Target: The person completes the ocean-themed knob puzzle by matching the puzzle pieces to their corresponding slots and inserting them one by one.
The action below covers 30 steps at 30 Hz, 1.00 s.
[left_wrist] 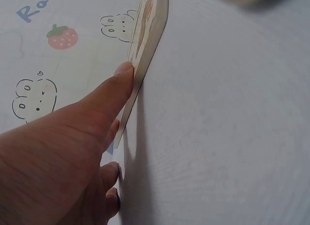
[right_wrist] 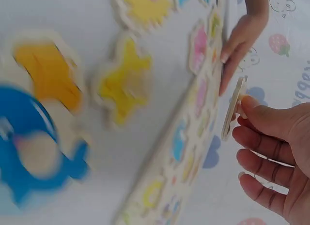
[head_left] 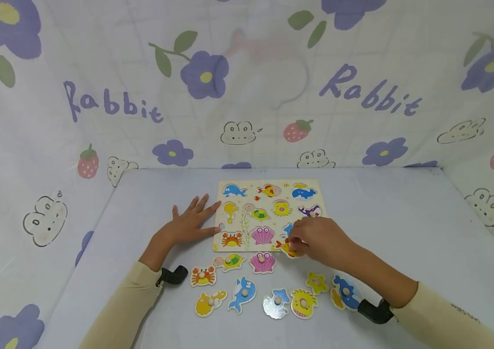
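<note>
A wooden sea-animal puzzle board (head_left: 251,184) lies on the table. My left hand (head_left: 191,225) is spread at its left side, thumb and fingertips touching the edge. In the left wrist view, the thumb (left_wrist: 109,92) rests against the board's side. Over the board's lower right corner, my right hand (head_left: 322,242) pinches a red-and-yellow fish puzzle piece (head_left: 288,249) between thumb and index finger. The right wrist view shows that piece edge-on (right_wrist: 232,109), the other fingers loosely curled. A purple knobbed piece (head_left: 310,212) sits in the board at the right.
Loose knobbed pieces lie in front of the board: a crab (head_left: 203,276), turtle (head_left: 229,261), pink shell (head_left: 262,262), seahorse (head_left: 208,304), dolphin (head_left: 242,293), octopus (head_left: 303,304), starfish (head_left: 317,282) and blue whale (head_left: 346,292). A patterned curtain (head_left: 269,97) stands behind the table.
</note>
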Motion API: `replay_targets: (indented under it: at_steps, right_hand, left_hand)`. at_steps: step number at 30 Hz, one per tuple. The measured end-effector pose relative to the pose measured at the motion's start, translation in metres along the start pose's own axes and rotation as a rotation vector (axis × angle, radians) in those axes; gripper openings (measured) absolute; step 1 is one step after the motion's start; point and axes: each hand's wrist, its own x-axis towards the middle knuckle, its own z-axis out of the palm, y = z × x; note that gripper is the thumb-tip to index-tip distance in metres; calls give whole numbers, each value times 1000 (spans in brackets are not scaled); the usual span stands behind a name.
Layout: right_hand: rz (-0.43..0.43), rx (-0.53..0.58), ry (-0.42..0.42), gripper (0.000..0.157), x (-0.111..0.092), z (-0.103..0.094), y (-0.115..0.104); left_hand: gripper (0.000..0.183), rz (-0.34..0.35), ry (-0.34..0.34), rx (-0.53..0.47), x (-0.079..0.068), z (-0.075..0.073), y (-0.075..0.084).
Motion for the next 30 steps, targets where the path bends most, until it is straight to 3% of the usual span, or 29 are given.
replay_targets:
  at_steps: [5, 13, 30]
  right_hand:
    - [-34, -22, 20, 15, 20, -10, 11]
    - [-35, -12, 25, 12, 53, -8, 32]
    - [98, 71, -31, 12, 107, 1, 61]
  left_hand:
    - [82, -4, -10, -14, -1, -1, 0]
    - [81, 14, 3, -43, -1, -4, 4]
    - [83, 38, 23, -19, -2, -3, 2]
